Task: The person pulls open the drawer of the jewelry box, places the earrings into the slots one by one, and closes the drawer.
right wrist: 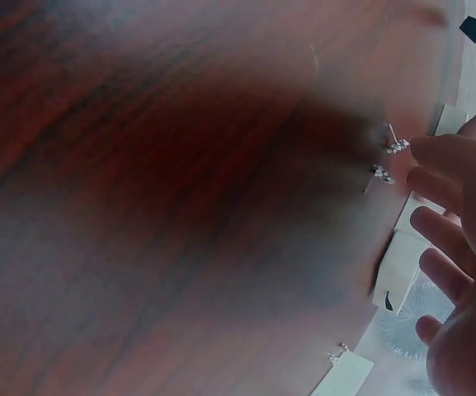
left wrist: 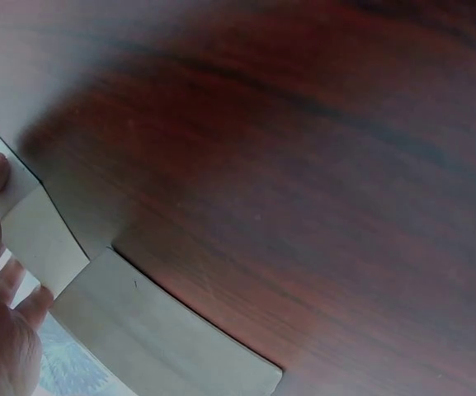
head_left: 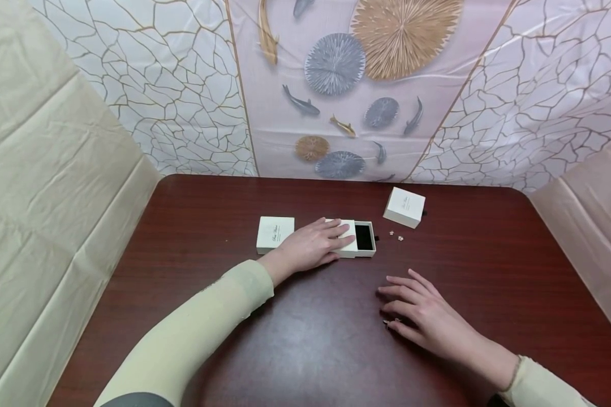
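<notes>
From the head, the left hand (head_left: pixel 318 244) lies with fingers extended and apart over a part-open box (head_left: pixel 349 249) on the desk (head_left: pixel 305 339), probably steadying it so the black insert (head_left: pixel 364 238) stays exposed. The left wrist view shows its thumb against that box, a closed box (left wrist: pixel 163 330) alongside. In the right wrist view, the right hand (right wrist: pixel 468 247) has relaxed, separated fingers just beside two earrings (right wrist: pixel 398 147), seemingly for easy reach; contact is unclear.

Reddish-brown table (head_left: pixel 305 345); patterned backdrop (head_left: pixel 336 85) behind; creased beige cloth (head_left: pixel 46 169) either side.
</notes>
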A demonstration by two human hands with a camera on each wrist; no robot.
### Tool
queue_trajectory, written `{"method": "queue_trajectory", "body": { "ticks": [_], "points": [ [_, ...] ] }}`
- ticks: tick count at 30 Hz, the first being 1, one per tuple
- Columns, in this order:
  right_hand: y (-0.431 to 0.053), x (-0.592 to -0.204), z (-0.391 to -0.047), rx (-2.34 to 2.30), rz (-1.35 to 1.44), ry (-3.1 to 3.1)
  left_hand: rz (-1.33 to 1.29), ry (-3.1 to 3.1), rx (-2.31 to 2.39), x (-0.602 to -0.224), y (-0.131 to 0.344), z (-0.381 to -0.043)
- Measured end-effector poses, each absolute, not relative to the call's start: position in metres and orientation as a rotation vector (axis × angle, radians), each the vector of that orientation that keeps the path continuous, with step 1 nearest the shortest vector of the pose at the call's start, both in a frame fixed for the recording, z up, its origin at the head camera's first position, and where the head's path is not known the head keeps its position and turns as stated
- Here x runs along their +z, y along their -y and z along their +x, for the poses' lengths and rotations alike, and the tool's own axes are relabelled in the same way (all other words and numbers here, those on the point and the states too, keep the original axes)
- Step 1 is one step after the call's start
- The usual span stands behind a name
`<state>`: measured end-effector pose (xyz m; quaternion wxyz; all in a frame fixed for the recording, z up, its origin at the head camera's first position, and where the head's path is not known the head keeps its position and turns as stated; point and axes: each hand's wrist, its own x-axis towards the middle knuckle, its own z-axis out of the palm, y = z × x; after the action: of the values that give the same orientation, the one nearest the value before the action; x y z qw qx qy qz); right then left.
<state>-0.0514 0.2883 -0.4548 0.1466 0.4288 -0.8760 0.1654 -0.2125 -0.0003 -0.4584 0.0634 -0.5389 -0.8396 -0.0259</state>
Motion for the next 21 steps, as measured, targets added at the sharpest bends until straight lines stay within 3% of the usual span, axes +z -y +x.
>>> {"method": "queue_trajectory", "body": {
  "ticks": [21],
  "points": [
    [-0.2804, -0.4662, -0.0571, 0.499, 1.279, 2.475, -1.628, 2.524, -0.069, -0.4597, 0.0003, -0.2127]
  ]
}}
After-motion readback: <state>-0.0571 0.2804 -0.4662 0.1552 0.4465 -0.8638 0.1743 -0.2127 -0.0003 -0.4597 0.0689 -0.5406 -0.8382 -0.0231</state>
